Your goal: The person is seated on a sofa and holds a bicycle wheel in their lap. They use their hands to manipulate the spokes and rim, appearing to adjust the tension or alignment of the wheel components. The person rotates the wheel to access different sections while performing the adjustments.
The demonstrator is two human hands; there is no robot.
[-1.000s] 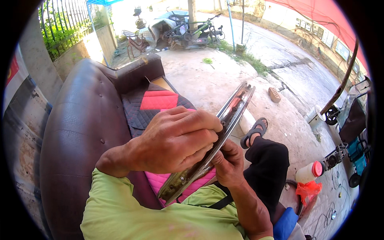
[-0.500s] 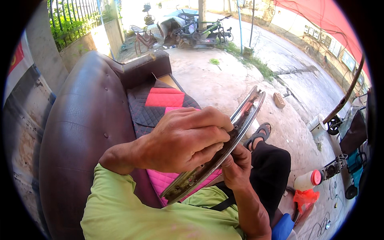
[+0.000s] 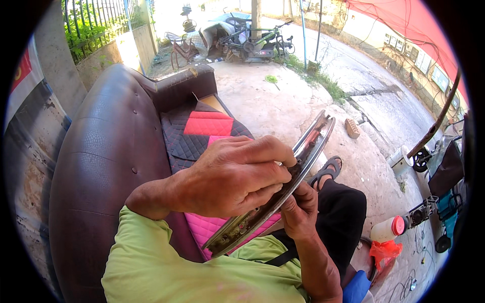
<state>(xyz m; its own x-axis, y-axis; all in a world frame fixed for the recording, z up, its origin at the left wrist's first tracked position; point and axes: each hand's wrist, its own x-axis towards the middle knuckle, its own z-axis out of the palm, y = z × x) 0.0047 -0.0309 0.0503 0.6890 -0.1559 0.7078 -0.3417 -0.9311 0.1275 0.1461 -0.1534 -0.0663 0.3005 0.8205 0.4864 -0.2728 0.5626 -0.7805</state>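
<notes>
A bare metal wheel rim [image 3: 238, 239], worn and stained, slants up and away from my lap. Holes show along its channel. My right hand [image 3: 300, 209] grips the rim from its right side, thumb against the edge. Reaching across from the left, my left hand [image 3: 230, 177] has its fingers bent and pinched together at the channel. Whatever lies between those fingertips is hidden.
A brown sofa [image 3: 96, 166] curves along my left, with a quilted pink and black cover [image 3: 208, 122]. A brick [image 3: 352, 128] lies ahead on the concrete. A red-lidded jar [image 3: 387, 229] and red bag [image 3: 385, 251] are at right. Bicycles [image 3: 257, 43] stand far off.
The fingers of my left hand have shifted very slightly along the channel. The rim and my right hand stay nearly where they were.
</notes>
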